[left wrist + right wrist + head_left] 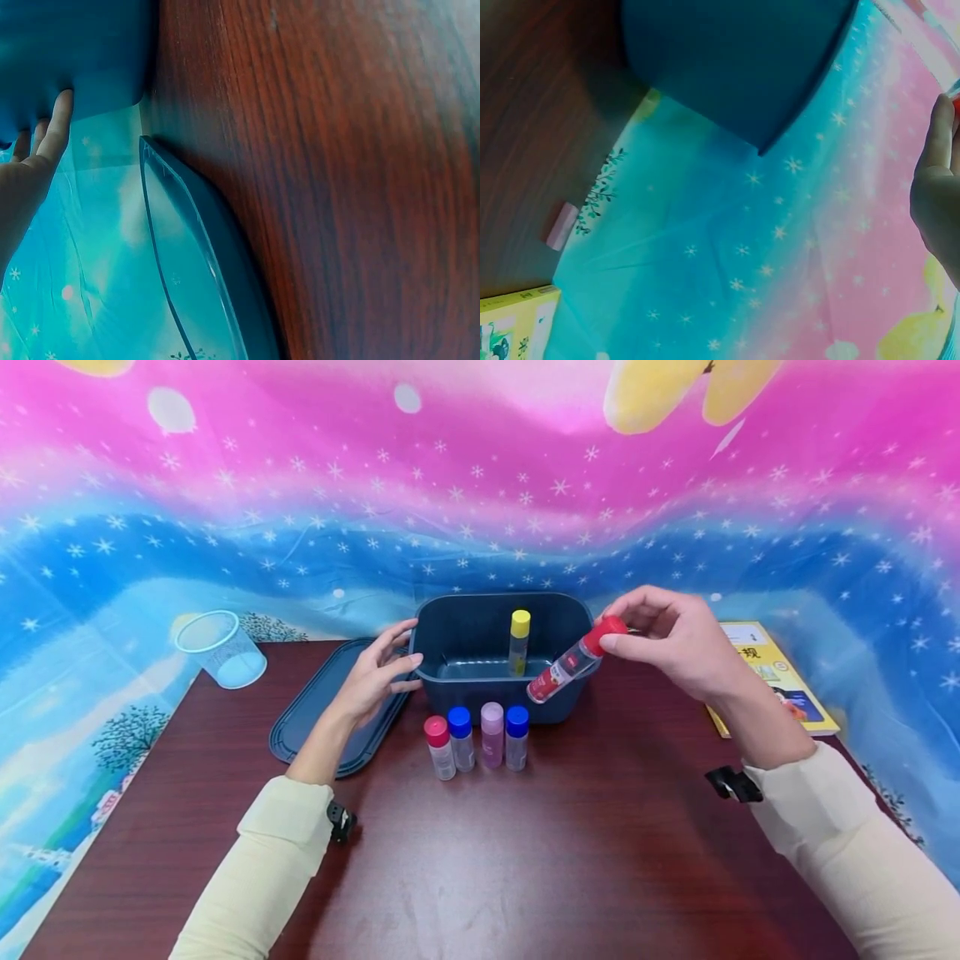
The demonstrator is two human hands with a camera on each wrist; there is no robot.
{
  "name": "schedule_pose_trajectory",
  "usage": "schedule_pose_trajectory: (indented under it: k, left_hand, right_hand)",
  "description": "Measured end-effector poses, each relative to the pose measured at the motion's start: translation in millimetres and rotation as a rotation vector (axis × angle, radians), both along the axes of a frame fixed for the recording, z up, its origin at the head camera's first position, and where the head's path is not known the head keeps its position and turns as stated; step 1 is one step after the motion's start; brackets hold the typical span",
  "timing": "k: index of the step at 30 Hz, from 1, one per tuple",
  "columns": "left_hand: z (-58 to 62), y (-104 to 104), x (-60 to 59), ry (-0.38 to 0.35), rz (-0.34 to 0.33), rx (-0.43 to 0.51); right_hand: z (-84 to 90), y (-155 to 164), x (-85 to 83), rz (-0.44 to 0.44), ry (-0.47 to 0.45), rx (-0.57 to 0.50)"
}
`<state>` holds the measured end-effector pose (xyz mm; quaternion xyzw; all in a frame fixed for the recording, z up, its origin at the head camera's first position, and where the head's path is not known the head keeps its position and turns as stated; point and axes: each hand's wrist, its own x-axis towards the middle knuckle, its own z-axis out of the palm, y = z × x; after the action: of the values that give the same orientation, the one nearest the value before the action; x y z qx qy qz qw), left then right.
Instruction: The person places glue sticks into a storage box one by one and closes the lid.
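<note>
A dark blue-grey plastic bin (498, 697) stands on the table. My left hand (375, 677) touches its left side with fingers spread and nearly straight, as the left wrist view also shows. My right hand (675, 639) pinches a clear bottle (566, 670) by its red cap, holding it tilted at the bin's right front rim. Inside the bin a yellow-capped bottle (519, 643) is upright. In front stand a pink-red-capped bottle (441, 748), two blue-capped bottles (462, 740) and a lilac bottle (492, 735). In the right wrist view the held bottle is mostly cut off.
The bin's flat lid (307, 727) lies on the table to the left, partly under my left forearm. A light blue mesh cup (232, 652) stands at the back left corner. A yellow book (787, 685) lies at the right edge. Patterned cloth (480, 502) hangs behind.
</note>
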<state>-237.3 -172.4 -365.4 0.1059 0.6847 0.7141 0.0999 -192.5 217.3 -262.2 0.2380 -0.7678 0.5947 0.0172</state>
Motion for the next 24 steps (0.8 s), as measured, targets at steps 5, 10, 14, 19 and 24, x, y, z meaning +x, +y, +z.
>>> schedule_pose_trajectory:
  k: [5,10,14,19,24]
  left_hand:
    - [-0.5,0,0.0,0.000,-0.003,0.007]
    - [-0.2,-1,-0.3,0.002,-0.001,0.009]
    - [-1.4,-2,-0.8,0.005,0.000,0.007]
    - [-2.1,-1,-0.3,0.002,0.000,-0.006]
    - [-0.8,-1,-0.1,0.005,0.006,-0.007]
  right_hand:
    - [7.1,-2,-1.3,-0.019,-0.009,-0.124]
    - [9.0,-9,-5.4,-0.083,-0.009,-0.112]
    - [7.5,-17,-12.0,-0.139,-0.017,-0.035]
    - [4.7,-24,-20.6,-0.155,-0.036,-0.027]
    - [1.2,-29,-28.9,-0.147,-0.029,-0.043]
